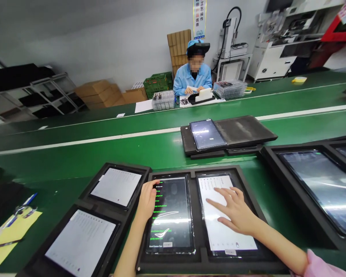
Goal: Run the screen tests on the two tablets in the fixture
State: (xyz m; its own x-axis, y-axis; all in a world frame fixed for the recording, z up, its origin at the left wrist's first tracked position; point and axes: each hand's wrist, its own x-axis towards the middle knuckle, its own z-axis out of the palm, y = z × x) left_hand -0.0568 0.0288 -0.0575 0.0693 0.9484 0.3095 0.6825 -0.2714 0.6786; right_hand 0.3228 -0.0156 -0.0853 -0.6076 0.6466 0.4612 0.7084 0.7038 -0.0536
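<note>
A black foam tray (194,215) in front of me holds two tablets. My left hand (147,200) is at the upper left edge of the left tablet (173,207), its fingers bent round that edge. Green and white lines of text run down this tablet's dark screen. Above the right tablet (216,227), whose screen is white with a list, my right hand (233,209) is open with its fingers spread. Whether a fingertip touches the glass I cannot tell. Part of the list lies hidden under that hand.
Left of me, another foam tray (99,209) bears two white-screened tablets. A tray with a larger tablet (320,184) stands right. Beyond, a tablet (207,134) lies on closed foam cases (245,130). Yellow paper (14,238) is far left. A co-worker (193,75) sits across the green bench.
</note>
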